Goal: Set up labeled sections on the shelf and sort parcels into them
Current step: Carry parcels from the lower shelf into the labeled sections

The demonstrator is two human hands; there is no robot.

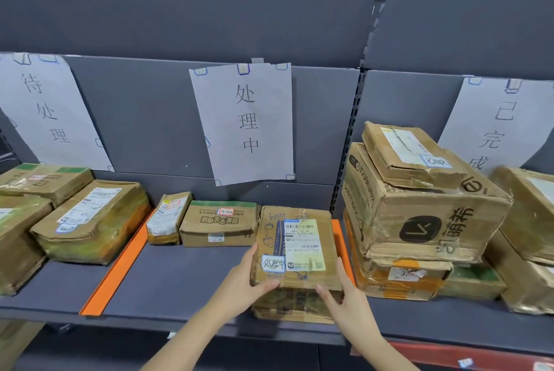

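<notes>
Here the parcel sits in the middle section of the shelf, a flat brown box stacked on another carton near the front edge. Its top carries a printed shipping label and a small handwritten sticker reading 处理中. The left hand grips the box's near left corner, thumb on the front edge and fingers along the left side. The right hand holds the near right corner, fingers spread narrowly against the side and front. Both hands are closed around the parcel from either side.

Just beyond it stand two smaller boxes, a wide one with a green strip and a narrow one to its left, both close to the back wall. Above them a paper sign marked 处理中 is taped to the back panel. Orange dividers bound the section: one runs well to the left, with bare shelf between it and the parcel; the other lies just beside the parcel's right edge. Past the right divider a tall stack of cartons stands near, under a sign reading 已完成. Past the left divider lie more parcels, beneath a sign reading 待处理.
</notes>
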